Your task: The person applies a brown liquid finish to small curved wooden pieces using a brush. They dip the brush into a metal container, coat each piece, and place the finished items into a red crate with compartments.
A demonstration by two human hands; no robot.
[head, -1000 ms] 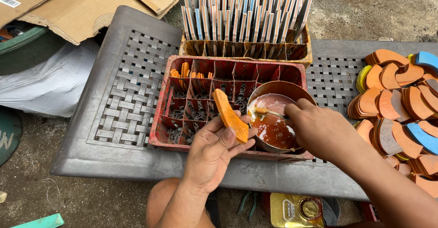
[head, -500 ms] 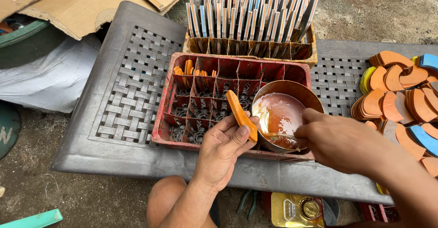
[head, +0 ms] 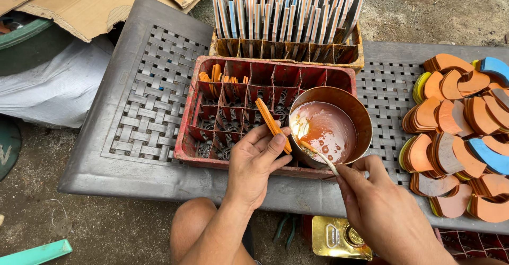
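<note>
A person's left hand pinches a thin orange curved piece edge-on between thumb and fingers, the fingers closed on its lower end so that the strip rises up and to the left of the fingertips, over the red divided crate. Just right of those fingers, the right hand grips the handle of a small brush, fingers and thumb pressed together around it; the brush reaches up and left from the fingertips into a round metal bowl that holds orange-brown liquid, its tip at the pale smear on the near inside wall. The bowl sits at the right end of the crate, between the two hands and just beyond them. Farther from the fingers, a few more orange pieces stand upright in the crate's far-left compartments. Beyond the crate stands a yellowish tray packed with upright flat pieces in white, blue and brown. Well to the right of the right hand, stacks of curved orange, blue and yellow-edged pieces lie on the grey woven-pattern table. Below the right hand, under the table's edge, a gold-coloured tin shows. Flattened cardboard lies at the far left.
</note>
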